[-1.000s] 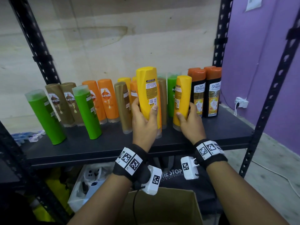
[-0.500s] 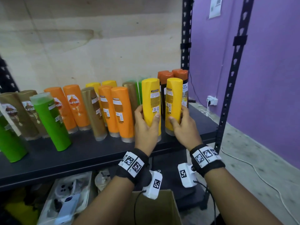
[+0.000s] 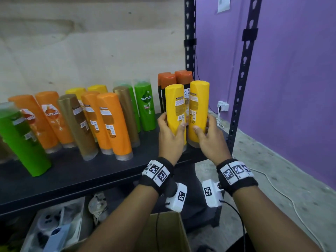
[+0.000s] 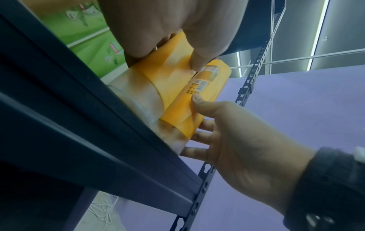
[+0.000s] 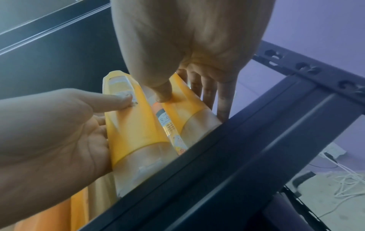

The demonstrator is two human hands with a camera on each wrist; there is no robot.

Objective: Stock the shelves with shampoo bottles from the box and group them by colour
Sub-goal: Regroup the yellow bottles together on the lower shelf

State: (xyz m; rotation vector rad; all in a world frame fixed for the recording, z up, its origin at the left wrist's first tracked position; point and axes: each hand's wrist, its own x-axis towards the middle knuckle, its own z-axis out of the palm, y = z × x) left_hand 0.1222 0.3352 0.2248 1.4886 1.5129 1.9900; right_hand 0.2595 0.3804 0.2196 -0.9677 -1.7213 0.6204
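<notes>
Left hand (image 3: 170,137): wrapped around a tall yellow plastic shampoo bottle (image 3: 176,108).
Right hand (image 3: 209,140): clasps its glossy yellow twin (image 3: 198,110).
Handling: probably smooth, rigid; you should hold mid-body.

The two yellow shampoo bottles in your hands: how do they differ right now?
The left yellow plastic bottle is gripped by the left hand; the right yellow plastic bottle by the right hand. The right bottle's top shows higher in the head view than the left bottle's. The right bottle stands nearer the black shelf's end post. Shared: same yellow colour, same shape, clear caps down, back labels facing you, both at the shelf's front edge.
</notes>
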